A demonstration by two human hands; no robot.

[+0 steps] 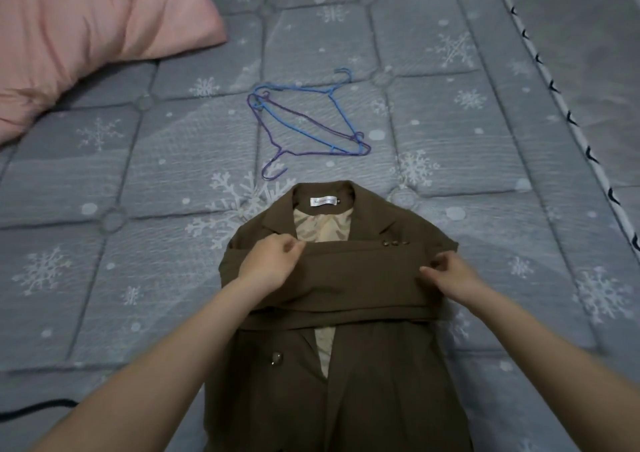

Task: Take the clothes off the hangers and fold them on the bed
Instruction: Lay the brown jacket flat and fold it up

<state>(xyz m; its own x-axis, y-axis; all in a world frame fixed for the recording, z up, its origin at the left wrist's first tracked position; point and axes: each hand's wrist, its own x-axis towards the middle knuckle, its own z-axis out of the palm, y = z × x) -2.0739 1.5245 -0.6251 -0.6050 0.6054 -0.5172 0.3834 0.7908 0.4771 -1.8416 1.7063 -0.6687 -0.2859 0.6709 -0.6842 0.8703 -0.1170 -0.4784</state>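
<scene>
A brown jacket (346,313) is laid front-up on the bed (138,278), directly under both hands, with its sleeves folded across the chest. The upper sleeve's edge is pinched by the left hand (268,261) near the left shoulder, and its cuff end is pinched by the right hand (450,275). Two wire hangers (304,122), blue and purple, are seen just beyond the hands, and a pink pillow (86,29) far beyond the left hand.

We see 2 bare forearms entering from 6 o'clock, no sleeves, ending in the left hand (268,261) and right hand (452,275), without rings or watch.
</scene>
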